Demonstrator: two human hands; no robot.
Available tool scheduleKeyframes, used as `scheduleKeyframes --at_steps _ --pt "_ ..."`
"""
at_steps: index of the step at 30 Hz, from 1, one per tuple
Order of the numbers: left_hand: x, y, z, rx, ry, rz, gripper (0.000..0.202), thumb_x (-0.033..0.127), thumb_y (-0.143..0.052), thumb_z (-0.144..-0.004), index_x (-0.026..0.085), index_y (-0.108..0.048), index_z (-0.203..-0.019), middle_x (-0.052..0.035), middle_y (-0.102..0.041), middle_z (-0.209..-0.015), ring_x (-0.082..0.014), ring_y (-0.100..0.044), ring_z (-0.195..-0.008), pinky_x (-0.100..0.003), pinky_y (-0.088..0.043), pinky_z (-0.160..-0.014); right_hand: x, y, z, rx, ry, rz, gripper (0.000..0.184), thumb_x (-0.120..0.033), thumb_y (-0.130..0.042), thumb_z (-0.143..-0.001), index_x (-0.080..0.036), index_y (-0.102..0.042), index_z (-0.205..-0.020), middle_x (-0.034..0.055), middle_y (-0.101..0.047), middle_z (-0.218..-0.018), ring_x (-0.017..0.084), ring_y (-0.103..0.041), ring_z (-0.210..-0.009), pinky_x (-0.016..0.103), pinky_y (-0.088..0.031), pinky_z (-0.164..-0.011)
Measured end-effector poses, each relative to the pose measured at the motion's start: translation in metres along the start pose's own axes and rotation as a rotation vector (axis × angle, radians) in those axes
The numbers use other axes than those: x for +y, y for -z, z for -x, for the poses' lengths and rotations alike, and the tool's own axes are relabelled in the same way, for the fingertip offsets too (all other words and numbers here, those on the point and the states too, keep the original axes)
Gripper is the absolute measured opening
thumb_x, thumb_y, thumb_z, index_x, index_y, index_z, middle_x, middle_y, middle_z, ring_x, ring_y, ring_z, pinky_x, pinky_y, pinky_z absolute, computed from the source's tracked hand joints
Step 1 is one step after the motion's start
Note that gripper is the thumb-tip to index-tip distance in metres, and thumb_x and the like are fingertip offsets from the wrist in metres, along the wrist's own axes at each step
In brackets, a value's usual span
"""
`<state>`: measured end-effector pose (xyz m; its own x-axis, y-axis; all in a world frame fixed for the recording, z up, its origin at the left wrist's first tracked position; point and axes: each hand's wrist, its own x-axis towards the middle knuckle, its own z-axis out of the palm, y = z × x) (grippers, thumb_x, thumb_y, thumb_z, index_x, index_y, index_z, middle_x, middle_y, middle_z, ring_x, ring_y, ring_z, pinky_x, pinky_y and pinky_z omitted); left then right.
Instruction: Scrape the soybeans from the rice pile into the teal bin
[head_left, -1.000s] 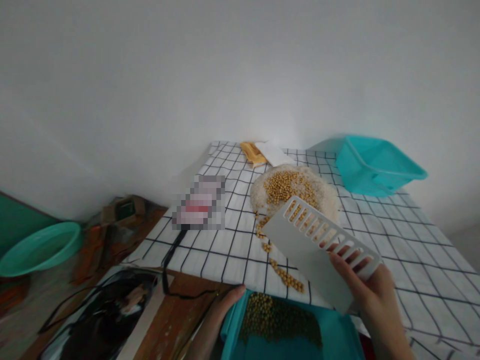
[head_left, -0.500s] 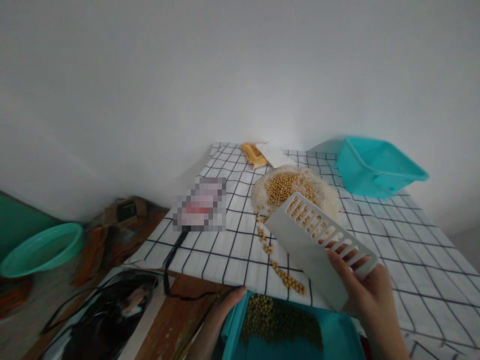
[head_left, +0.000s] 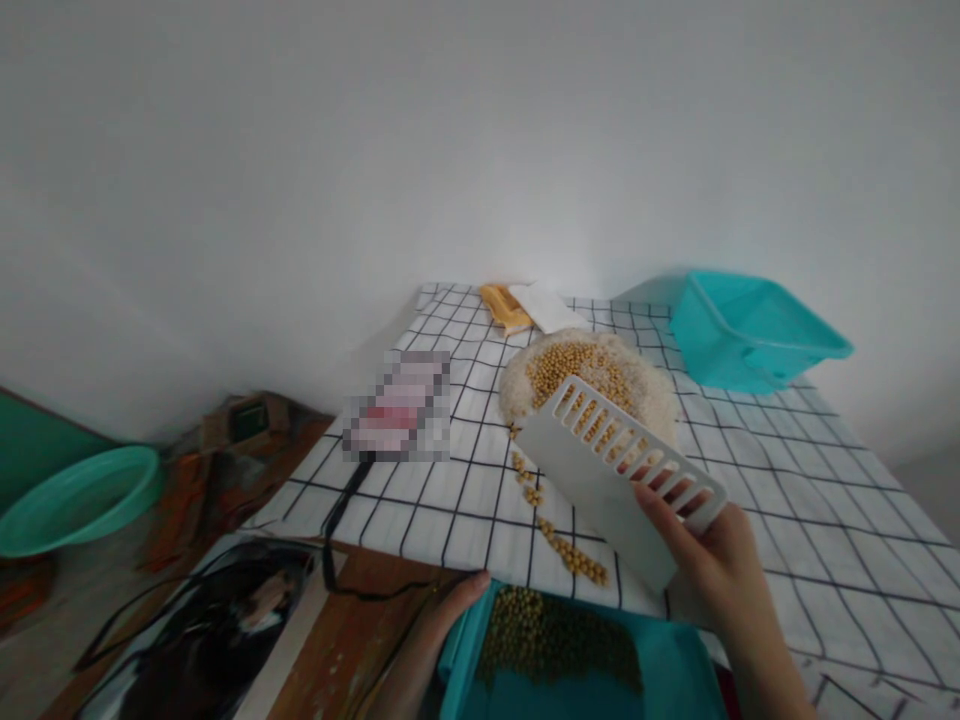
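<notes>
Head view looks down past my forearms to the checked tablecloth (head_left: 825, 480), and I take the heap of rice and soybeans (head_left: 592, 385) on it as my landmark. My right hand (head_left: 712, 560) comes up from the lower right edge, wrist bent back, fingers closed around one end of a white slotted scoop (head_left: 600, 470); my thumb lies on its flat face and my fingertips (head_left: 667, 480) show through the slots from behind. The scoop is tilted, its free end touching or just over the near side of the heap; I cannot tell which. My left hand (head_left: 442, 620) reaches up from the bottom edge, near side of the heap and well apart from it, fingers curled on the left rim of a teal tray (head_left: 675, 670) with soybeans inside; most of that hand is cut off, so the grip itself is only partly visible. The tray's near part is also cut off by the frame. A trail of loose soybeans (head_left: 562, 545) runs from the heap toward the tray, just left of the scoop. Beyond the heap to the right stands a teal bin (head_left: 750, 330); behind the heap lie a yellow and a white packet (head_left: 525, 305), hard to make out. Left of the heap a patch is blurred out, with a black cable (head_left: 337, 520) leading from it.
</notes>
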<state>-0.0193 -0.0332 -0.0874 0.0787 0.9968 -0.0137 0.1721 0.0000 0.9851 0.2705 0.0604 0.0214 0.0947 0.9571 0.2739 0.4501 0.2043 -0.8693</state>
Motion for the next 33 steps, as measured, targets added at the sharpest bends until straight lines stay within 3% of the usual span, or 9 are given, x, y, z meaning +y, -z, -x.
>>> scheduleKeyframes --at_steps 5,10,13,16,21,24,28,33 --pt "-0.006 0.013 -0.006 -0.133 -0.070 -0.046 0.064 0.039 -0.076 -0.087 0.056 -0.050 -0.143 0.0075 -0.057 -0.157 -0.0254 -0.057 -0.140 -0.036 -0.046 -0.118 -0.006 0.008 -0.006 -0.104 0.011 0.025 0.032 -0.041 -0.063 -0.094 -0.019 -0.080 -0.079 0.0035 -0.074 -0.069 0.023 -0.069 -0.063 0.028 -0.050 -0.056" --pt "-0.013 0.020 -0.006 -0.063 -0.053 -0.014 0.059 0.038 -0.079 -0.084 0.046 -0.061 -0.139 0.0012 -0.069 -0.145 -0.0288 -0.067 -0.130 -0.038 -0.053 -0.111 -0.006 0.010 -0.008 -0.168 -0.023 -0.007 0.037 -0.044 -0.063 -0.092 -0.020 -0.072 -0.065 0.0034 -0.066 -0.061 0.025 -0.069 -0.067 0.033 -0.056 -0.065" --pt "-0.017 0.024 -0.006 -0.031 -0.022 0.005 0.057 0.035 -0.083 -0.080 0.044 -0.067 -0.134 0.0001 -0.073 -0.141 -0.0300 -0.069 -0.128 -0.038 -0.055 -0.110 -0.010 0.013 -0.009 -0.190 -0.038 -0.041 0.035 -0.044 -0.064 -0.091 -0.020 -0.074 -0.068 0.0048 -0.069 -0.067 0.026 -0.069 -0.071 0.036 -0.058 -0.073" --pt "-0.016 0.028 -0.008 -0.013 -0.040 0.027 0.064 0.033 -0.090 -0.071 0.049 -0.068 -0.130 0.0048 -0.075 -0.137 -0.0292 -0.071 -0.125 -0.036 -0.058 -0.106 -0.012 0.015 -0.008 -0.235 -0.050 -0.045 0.035 -0.046 -0.064 -0.091 -0.020 -0.077 -0.072 0.0039 -0.067 -0.064 0.024 -0.066 -0.064 0.035 -0.058 -0.067" --pt "0.005 0.032 -0.013 0.074 0.029 0.041 0.031 0.044 -0.076 -0.084 0.046 -0.078 -0.115 0.0048 -0.083 -0.122 -0.0246 -0.077 -0.113 -0.029 -0.061 -0.100 -0.011 0.014 0.000 -0.249 -0.119 -0.121 0.039 -0.050 -0.068 -0.088 -0.021 -0.073 -0.062 0.0017 -0.059 -0.055 0.022 -0.062 -0.057 0.034 -0.058 -0.067" --pt "0.012 0.033 -0.015 0.075 0.067 0.067 0.032 0.046 -0.079 -0.080 0.042 -0.081 -0.112 0.0032 -0.083 -0.122 -0.0270 -0.077 -0.113 -0.033 -0.061 -0.102 -0.012 0.012 0.007 -0.232 -0.176 -0.165 0.036 -0.052 -0.070 -0.086 -0.021 -0.075 -0.067 0.0028 -0.064 -0.060 0.022 -0.062 -0.058 0.034 -0.058 -0.064" --pt "0.002 0.030 -0.016 0.092 0.110 0.118 0.035 0.046 -0.081 -0.078 0.035 -0.082 -0.110 0.0000 -0.082 -0.124 -0.0320 -0.074 -0.119 -0.042 -0.059 -0.106 -0.015 0.013 0.012 -0.223 -0.218 -0.189 0.033 -0.051 -0.071 -0.085 -0.019 -0.082 -0.086 0.0069 -0.076 -0.078 0.023 -0.067 -0.066 0.029 -0.054 -0.056" --pt "-0.008 0.023 -0.021 0.056 0.249 0.193 0.037 0.056 -0.061 -0.090 0.031 -0.082 -0.109 -0.0006 -0.083 -0.121 -0.0332 -0.072 -0.122 -0.049 -0.059 -0.105 -0.006 0.020 0.025 -0.207 -0.240 -0.109 0.037 -0.055 -0.072 -0.081 -0.020 -0.083 -0.085 0.0058 -0.072 -0.068 0.021 -0.061 -0.055 0.027 -0.047 -0.045"
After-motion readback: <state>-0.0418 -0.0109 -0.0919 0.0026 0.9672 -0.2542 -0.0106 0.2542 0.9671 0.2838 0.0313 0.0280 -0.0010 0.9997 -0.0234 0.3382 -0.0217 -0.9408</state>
